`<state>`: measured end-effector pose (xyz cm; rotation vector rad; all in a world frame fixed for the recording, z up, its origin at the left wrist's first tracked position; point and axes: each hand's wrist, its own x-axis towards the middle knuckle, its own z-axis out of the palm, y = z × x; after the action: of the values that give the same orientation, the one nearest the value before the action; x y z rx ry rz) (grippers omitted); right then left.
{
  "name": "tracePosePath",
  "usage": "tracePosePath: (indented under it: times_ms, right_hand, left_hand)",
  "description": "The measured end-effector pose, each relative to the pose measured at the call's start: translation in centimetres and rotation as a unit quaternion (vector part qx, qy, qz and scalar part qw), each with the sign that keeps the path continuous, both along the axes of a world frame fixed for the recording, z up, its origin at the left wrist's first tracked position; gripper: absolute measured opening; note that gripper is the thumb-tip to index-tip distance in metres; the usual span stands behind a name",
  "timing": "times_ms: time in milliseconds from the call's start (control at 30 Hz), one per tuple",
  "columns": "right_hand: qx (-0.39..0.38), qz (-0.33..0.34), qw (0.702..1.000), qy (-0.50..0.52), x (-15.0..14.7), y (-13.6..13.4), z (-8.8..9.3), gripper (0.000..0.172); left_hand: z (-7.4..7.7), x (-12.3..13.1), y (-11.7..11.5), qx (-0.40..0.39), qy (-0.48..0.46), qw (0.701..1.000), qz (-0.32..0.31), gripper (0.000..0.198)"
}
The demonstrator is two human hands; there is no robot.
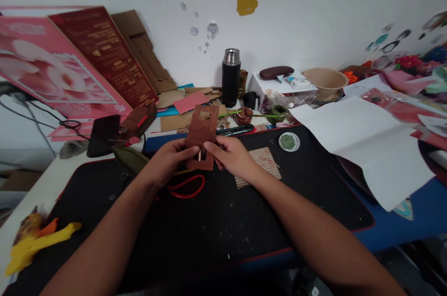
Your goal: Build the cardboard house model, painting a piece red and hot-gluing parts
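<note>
A flat brown-painted cardboard piece (199,124) with cut-out openings is held up over the black mat (223,231). My left hand (173,156) grips its left side, thumb across the front. My right hand (232,156) pinches its right edge, thumb also on the front. A short pale stick (200,154) shows by the lower opening, between the two thumbs. Behind and below the hands lie red-handled scissors (188,189), partly hidden. A square of corrugated cardboard (263,163) with brown smears rests partly under my right forearm.
A white lid of green paint (289,142) sits on the mat. Beyond it stand paint jars (277,114) and a black thermos (231,79). A yellow glue gun (38,240) lies front left, a black phone (104,135) behind it. White paper (366,142) covers the right side.
</note>
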<state>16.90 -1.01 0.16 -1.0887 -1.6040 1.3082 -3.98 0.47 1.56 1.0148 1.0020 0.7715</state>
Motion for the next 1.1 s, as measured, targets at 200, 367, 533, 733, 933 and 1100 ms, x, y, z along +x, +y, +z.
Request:
tracePosePath:
  times_ms: [200,367,533,733,933,1100]
  right_hand:
    - [0.006,-0.004,1.000,0.004,0.1,0.0,0.0,0.043]
    - [-0.001,-0.003,1.000,0.007,0.1,0.0,-0.1,0.043]
    - [-0.002,0.000,1.000,0.024,0.0,0.0,-0.1,0.044]
    - [-0.018,0.003,0.998,0.056,0.0,0.0,0.2,0.046]
    - [-0.034,-0.013,0.996,0.088,-0.1,0.2,0.2,0.049]
    - [-0.054,-0.005,0.992,0.111,-0.1,0.3,0.4,0.041]
  left_hand:
    - [-0.3,-0.4,0.4,0.039,0.013,0.999,0.016,0.041]
    - [-0.4,-0.5,0.4,0.050,0.016,0.999,0.014,0.038]
    - [-0.2,-0.5,0.3,0.062,0.024,0.998,0.012,0.040]
    - [0.2,-0.6,0.4,0.086,0.020,0.995,0.046,0.041]
    - [0.9,-0.1,0.4,0.063,-0.077,0.990,0.104,0.033]
    - [0.9,-0.2,0.0,-0.022,-0.151,0.988,0.036,0.026]
